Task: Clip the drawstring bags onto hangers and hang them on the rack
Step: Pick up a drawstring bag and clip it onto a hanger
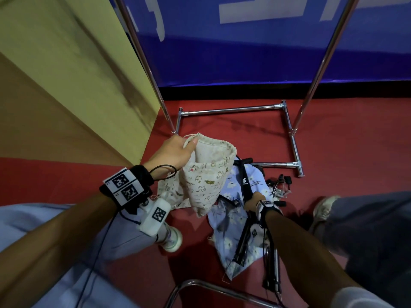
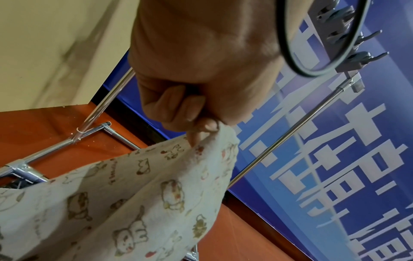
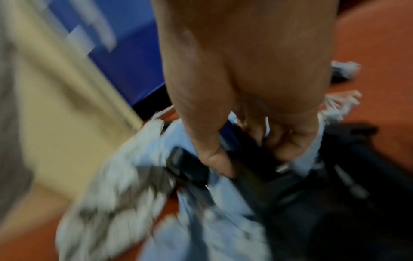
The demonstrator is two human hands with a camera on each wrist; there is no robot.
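Left hand point(image 1: 172, 150) pinching the rim of a cream printed bag point(image 1: 206, 174) held above the red floor point(image 1: 333, 152), right hand point(image 1: 254, 200) gripping a black hanger point(image 1: 244, 185) over a blue flowered bag point(image 1: 240, 241), spare clips point(image 1: 278, 187) lying beside, chrome rack point(image 1: 231, 111) base just beyond, blue banner point(image 1: 244, 52) behind.

from my feed i see a red floor point(image 1: 333, 152) filling the lower half. at 10 o'clock stands a yellow wall point(image 1: 66, 63), scuffed with dark smudges. from 12 to 2 o'clock runs a blue banner point(image 1: 244, 58) with large white lettering, a black strip along its bottom edge. the light is dim and even.
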